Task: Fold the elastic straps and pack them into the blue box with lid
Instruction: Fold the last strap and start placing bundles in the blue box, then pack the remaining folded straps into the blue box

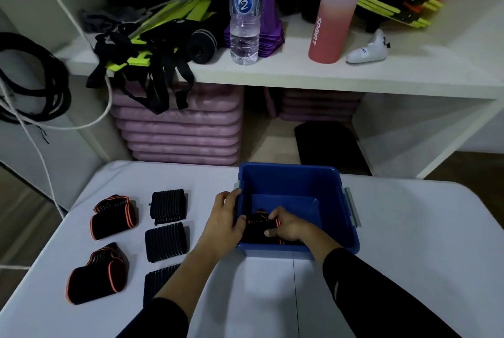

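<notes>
A blue box [331, 201] stands open on the white table [409, 228], no lid in view. Inside its near left corner lies a folded black strap with orange edging [257, 224]. My right hand [286, 224] reaches into the box and grips that strap from the right. My left hand [225, 217] curls over the box's left wall, thumb inside against the strap. To the left on the table lie two more orange-edged folded straps [113, 216] [96, 273] and three black ribbed folded straps [168, 206] [166, 241] [158, 281].
A white shelf [300, 76] runs behind the table with a water bottle [245, 10], a pink bottle [335, 10], purple cones, and yellow and black straps hanging over its edge. Pink stacked pads [180, 130] sit underneath. Black rope and white cord hang at left.
</notes>
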`<state>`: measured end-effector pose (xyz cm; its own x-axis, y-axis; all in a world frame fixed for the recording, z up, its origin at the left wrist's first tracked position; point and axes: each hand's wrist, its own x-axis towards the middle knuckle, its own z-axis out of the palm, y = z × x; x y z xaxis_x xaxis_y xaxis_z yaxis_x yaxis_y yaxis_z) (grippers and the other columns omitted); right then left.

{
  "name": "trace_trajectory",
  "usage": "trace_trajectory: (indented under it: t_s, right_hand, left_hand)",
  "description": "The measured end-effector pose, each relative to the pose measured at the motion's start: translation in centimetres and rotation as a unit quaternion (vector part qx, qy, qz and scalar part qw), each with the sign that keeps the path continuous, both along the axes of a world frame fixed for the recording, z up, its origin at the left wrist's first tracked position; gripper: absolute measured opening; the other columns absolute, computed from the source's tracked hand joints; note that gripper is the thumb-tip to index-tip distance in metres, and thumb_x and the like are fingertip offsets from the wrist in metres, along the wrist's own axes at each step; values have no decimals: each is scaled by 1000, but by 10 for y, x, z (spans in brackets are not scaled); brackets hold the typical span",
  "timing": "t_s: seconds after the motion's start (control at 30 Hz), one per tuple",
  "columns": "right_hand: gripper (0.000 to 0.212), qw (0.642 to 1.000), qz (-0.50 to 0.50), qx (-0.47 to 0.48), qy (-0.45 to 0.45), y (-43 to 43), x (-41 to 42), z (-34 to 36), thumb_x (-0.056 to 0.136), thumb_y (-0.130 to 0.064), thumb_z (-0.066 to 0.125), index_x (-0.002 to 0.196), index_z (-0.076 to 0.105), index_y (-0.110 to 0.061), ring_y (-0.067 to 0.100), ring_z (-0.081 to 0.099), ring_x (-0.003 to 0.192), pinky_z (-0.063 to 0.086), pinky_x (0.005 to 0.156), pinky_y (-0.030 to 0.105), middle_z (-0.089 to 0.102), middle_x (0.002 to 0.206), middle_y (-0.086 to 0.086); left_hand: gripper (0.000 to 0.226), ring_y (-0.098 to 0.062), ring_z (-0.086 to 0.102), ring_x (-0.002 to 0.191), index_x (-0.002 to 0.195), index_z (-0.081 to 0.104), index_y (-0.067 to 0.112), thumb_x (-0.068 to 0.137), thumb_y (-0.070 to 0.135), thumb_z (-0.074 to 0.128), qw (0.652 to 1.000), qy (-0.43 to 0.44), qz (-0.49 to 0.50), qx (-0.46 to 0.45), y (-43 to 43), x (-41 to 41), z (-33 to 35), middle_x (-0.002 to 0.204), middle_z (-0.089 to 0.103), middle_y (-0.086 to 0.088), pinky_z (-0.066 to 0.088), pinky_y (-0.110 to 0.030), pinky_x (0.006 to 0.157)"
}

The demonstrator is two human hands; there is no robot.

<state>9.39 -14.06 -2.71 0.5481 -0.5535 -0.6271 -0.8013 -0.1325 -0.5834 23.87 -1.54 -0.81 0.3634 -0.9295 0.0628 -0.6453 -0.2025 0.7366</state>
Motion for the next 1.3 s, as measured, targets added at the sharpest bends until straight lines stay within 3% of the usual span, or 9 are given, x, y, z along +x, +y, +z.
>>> trace_trajectory:
  t_s: [0.13,0.3,0.47,0.53,0.7,0.8,0.93,1.07,1.3]
  right_hand:
    - [49,999,4,-33,9,10,-6,-2,80,-27,72,119,47,-11,21,47,114,40,93,28,46,127,8]
    - [44,998,-9,-48,-26,15,-11,-1,76,-23,77,102,41,-17,18,48,96,43,89,32,49,108,6]
    - [73,998,-24,-51,-26,20,-15,12,78,-32,74,136,33,-15,20,48,116,37,93,25,46,130,8]
    - [61,989,-51,-108,-81,27,-16,19,83,-29,69,134,39,-15,21,48,119,36,91,22,48,127,6]
    - [13,918,-114,-242,-292,74,-3,44,88,-15,61,100,60,-19,9,55,75,49,71,23,59,90,-3]
    - [8,918,-47,-226,-321,111,13,43,87,-11,58,90,63,-18,9,58,71,51,67,19,63,81,-2]
    - [10,900,35,-260,-348,144,33,28,89,-11,54,91,61,-17,7,54,76,47,68,18,61,87,-2]
    - [15,924,55,-232,-298,161,47,10,91,-14,51,104,60,-17,6,52,86,49,80,26,58,99,-5]
    - [60,989,59,-99,-87,187,78,-36,95,-36,48,145,21,-16,31,38,129,35,107,40,37,141,15]
  left_hand:
    - [59,-16,50,87,142,29,16,89,12,53,1000,7,2,-2,9,-6,-1,130,35,-6,38,-19,81]
    - [58,-17,49,96,142,28,17,90,15,53,1000,9,0,-2,13,-7,-3,132,35,-6,38,-20,86]
    - [53,-21,45,116,140,36,20,91,24,54,1000,13,-2,-6,22,-2,-1,133,43,-2,46,-36,96]
    - [41,-20,49,111,132,48,21,92,22,54,999,12,21,-31,32,1,3,127,49,1,48,-37,92]
    - [20,-5,57,81,104,66,17,90,10,54,989,-6,136,-58,75,22,6,96,60,3,41,-10,69]
    - [20,-2,58,74,95,66,14,87,0,54,979,10,201,-33,109,31,1,88,60,2,45,-11,69]
    - [26,-28,57,91,102,68,11,82,-1,56,961,-16,276,24,149,40,-23,98,62,-10,46,-29,79]
    - [31,-33,50,103,114,62,14,85,5,59,948,22,310,62,174,43,-39,109,55,-14,45,-43,90]
    - [50,-30,59,102,136,41,20,89,16,57,949,94,264,147,186,41,-54,113,62,-15,47,-35,87]
